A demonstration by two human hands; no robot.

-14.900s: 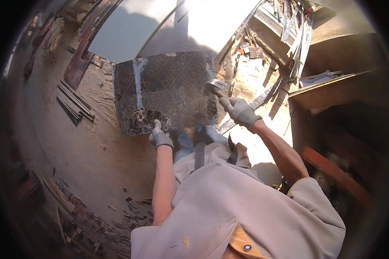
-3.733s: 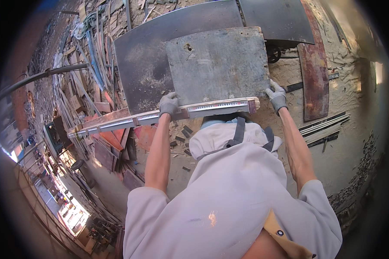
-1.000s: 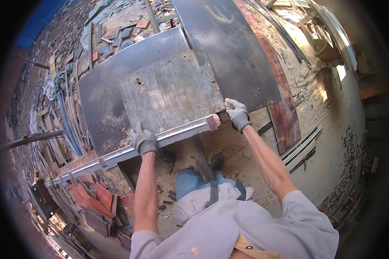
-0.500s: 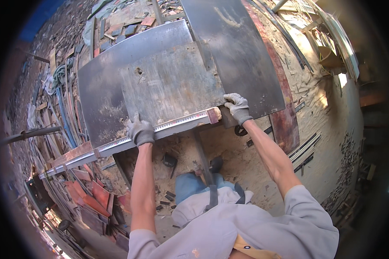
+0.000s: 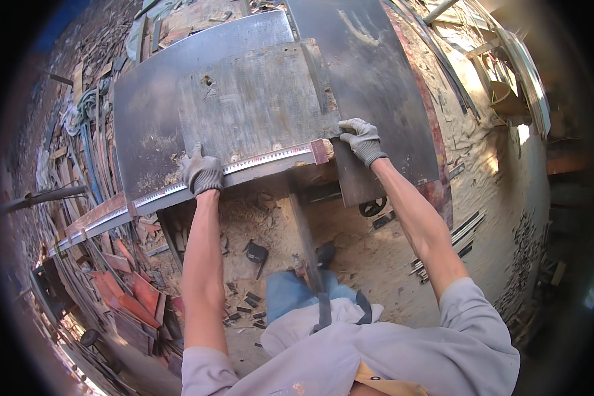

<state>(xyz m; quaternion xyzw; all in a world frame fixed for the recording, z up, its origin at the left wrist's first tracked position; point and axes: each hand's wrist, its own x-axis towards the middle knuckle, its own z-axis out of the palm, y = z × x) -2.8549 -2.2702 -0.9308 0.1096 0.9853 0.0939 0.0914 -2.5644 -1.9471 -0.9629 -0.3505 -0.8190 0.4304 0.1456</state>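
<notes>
A weathered grey wooden board (image 5: 251,105) with a small hole lies on a dark, smooth tabletop (image 5: 142,125). A white measuring scale (image 5: 270,158) runs along the near edge. My left hand (image 5: 202,171), in a grey glove, rests at the board's near left corner, fingers stretched out on it beside the scale. At the near right corner my gloved right hand (image 5: 362,140) is closed, fingertips and thumb at the board's edge; its grip is partly hidden. A reddish-brown block (image 5: 320,152) sits at the scale's right end.
A large dark panel (image 5: 383,92) stands to the right of the board. Below are a black handwheel (image 5: 373,206), a black tool-like object (image 5: 256,253) and a post (image 5: 303,231). Red scrap pieces (image 5: 135,297) pile up at left. Dark strips (image 5: 465,234) lie on the right floor.
The board, the scale and its supporting edge have slid away from me, past the dark right panel. Both hands have travelled forward with the board.
</notes>
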